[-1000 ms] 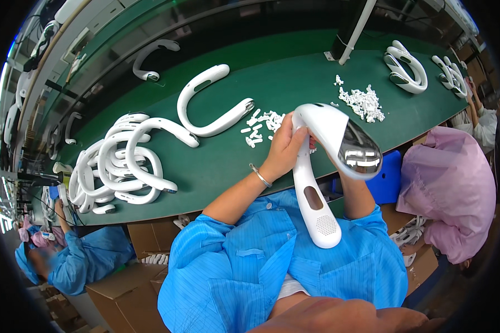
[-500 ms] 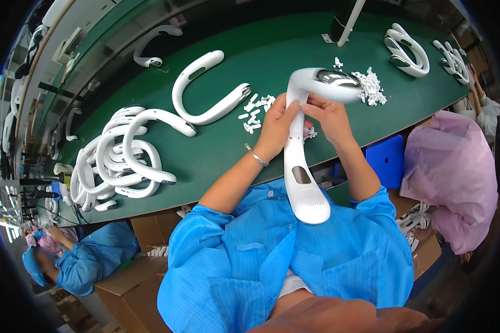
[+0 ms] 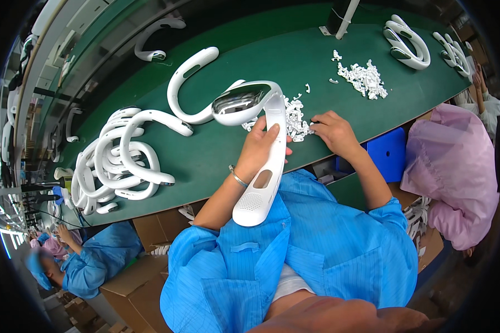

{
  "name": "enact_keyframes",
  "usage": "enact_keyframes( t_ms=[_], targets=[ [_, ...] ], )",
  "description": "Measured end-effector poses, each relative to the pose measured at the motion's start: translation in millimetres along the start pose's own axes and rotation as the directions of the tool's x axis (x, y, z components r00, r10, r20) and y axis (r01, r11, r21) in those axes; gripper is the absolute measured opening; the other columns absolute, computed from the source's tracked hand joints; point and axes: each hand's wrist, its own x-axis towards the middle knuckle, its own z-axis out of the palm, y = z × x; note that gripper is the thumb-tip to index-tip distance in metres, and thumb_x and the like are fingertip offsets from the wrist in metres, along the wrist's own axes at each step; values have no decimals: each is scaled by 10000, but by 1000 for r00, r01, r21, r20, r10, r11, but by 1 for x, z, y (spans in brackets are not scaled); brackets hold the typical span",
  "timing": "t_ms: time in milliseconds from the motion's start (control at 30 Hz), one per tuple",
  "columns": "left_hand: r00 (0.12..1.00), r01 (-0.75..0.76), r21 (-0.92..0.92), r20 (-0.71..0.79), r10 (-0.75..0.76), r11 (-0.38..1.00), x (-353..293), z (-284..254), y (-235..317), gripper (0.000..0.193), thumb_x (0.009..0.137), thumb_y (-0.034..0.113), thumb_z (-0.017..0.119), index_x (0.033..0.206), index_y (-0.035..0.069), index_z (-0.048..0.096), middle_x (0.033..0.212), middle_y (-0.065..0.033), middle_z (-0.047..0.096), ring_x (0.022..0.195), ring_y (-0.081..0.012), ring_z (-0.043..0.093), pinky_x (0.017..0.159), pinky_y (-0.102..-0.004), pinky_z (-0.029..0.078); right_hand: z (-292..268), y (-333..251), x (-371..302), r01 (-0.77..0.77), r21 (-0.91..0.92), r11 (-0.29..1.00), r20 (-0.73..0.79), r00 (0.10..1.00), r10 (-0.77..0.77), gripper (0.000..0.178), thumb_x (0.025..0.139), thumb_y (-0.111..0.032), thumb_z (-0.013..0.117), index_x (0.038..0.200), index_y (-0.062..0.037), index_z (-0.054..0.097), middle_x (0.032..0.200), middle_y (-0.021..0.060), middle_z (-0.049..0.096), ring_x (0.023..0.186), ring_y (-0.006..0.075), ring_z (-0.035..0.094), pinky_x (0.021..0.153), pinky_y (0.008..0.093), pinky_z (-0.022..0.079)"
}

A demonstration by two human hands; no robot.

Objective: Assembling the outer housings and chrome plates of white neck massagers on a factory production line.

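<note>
At the green table's (image 3: 205,158) near edge, I see the left hand (image 3: 255,151) gripping a curved white device (image 3: 274,152); the right hand (image 3: 337,133) meets small white pieces (image 3: 296,121), pinching or not, I can't tell. Below, a carton (image 3: 430,247) holds white parts (image 3: 415,217).

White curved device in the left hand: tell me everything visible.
The white curved device looks like smooth plastic. One end carries a shiny, mirror-like panel; the other has a dotted grille and an oval inset. It is held aslant over the near edge of the green table. The left hand grips its middle; the right hand is apart.
</note>
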Motion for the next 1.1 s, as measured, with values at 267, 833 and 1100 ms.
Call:
enact_keyframes(
  t_ms=[267, 833, 1100],
  targets=[
    [989, -33, -277, 127, 70, 960, 13, 0, -6, 498, 835, -55, 531, 1288, 13, 337, 1087, -177, 559, 905, -253, 630, 774, -389, 567, 9, 3, 4, -221, 343, 913, -143, 948, 283, 100, 730, 35, 650, 826, 4, 644, 870, 79, 631, 764, 188, 615, 651, 276, 500],
    [930, -192, -250, 263, 257, 949, 8, 23, -13, 669, 787, -4, 490, 1391, 24, 204, 1285, -133, 459, 1165, -205, 498, 952, -332, 439, -5, -61, 24, -271, 646, 713, -27, 926, 376, 129, 768, 78, 632, 879, 12, 629, 957, 89, 587, 836, 166, 604, 699, 253, 531],
    [893, -370, -131, 222, 391, 920, 8, 31, -23, 516, 931, 70, 435, 1387, 13, 199, 1266, -117, 471, 1113, -144, 504, 940, -306, 428, -41, -116, 49, -465, 507, 725, -46, 826, 562, 79, 752, 77, 647, 818, 35, 644, 878, 83, 595, 716, 156, 605, 581, 240, 523]
  ],
)
